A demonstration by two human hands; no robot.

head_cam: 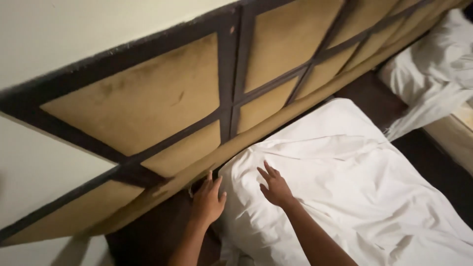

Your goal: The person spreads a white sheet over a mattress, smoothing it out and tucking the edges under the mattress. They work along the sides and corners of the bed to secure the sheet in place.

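A bed with a white sheet [345,177] fills the lower right of the head view. My left hand [208,199] rests at the sheet's top corner, in the gap between mattress and headboard, fingers spread against the sheet's edge. My right hand [275,187] lies flat on the sheet near that corner, fingers apart, holding nothing. The sheet is wrinkled around both hands.
A padded tan headboard [148,98] with dark brown frame strips runs along the pale wall [44,34]. A second bed with white bedding [438,69] stands at the upper right. A dark gap and a wooden surface [456,138] separate the beds.
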